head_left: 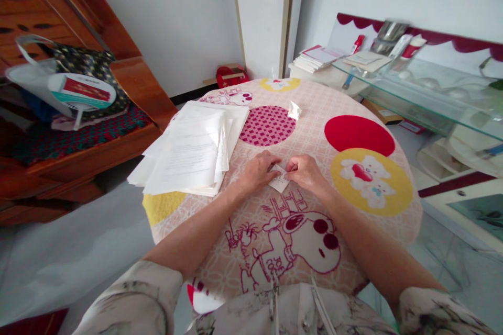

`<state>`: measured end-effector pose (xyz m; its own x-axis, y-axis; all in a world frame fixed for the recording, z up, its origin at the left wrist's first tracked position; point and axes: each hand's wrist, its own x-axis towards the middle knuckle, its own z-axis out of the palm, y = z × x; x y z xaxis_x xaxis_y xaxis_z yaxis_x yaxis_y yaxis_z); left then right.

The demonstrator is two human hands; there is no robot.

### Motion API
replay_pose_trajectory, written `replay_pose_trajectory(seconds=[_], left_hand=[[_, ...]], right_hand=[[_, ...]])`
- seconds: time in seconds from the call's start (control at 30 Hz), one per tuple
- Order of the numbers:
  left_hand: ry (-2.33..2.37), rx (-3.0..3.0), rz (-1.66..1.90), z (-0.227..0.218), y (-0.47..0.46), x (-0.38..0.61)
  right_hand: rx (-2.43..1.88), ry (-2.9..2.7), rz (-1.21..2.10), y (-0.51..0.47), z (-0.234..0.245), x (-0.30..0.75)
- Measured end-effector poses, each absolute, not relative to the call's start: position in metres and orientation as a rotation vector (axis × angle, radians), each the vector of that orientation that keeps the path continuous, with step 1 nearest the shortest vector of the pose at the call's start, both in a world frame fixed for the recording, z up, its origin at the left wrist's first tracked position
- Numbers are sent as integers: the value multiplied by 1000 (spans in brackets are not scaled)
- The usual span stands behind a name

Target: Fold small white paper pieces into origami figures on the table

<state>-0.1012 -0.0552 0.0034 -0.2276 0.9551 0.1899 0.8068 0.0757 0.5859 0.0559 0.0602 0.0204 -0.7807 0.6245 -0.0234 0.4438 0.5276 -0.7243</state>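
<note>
A small folded piece of paper (279, 182) with printed lines lies low over the patterned tablecloth (310, 157), between my two hands. My left hand (260, 168) has its fingers bent over the paper's left and upper edge. From the other side, my right hand (305, 170) pinches the paper's right edge between thumb and fingers. Farther back stands a small folded white paper piece (294, 110), apart from both hands. To the left of my left hand rests a loose stack of printed sheets (188, 152), its edges uneven.
On the right is a glass-topped stand (432, 99) bearing metal tins (389, 34) and a red marker-like tube (358, 43). A pile of booklets (316, 57) sits behind the table. A wooden bench (137, 89) at left carries a fan (82, 91) and bags.
</note>
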Motion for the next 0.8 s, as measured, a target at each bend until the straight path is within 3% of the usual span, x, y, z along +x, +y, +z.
replay_pose_trajectory(seconds=[0.2,0.47,0.8], left_hand=[[2014,1610,986,7,-56,-102],[1447,877,1594,11,-60,-103],[1325,887,1493,14,-63,-98]], right_hand=[[-946,-2407,1287,64,20,62],[-877,-1854,1619,66,19,67],[-742,-1996,1533,55,27,70]])
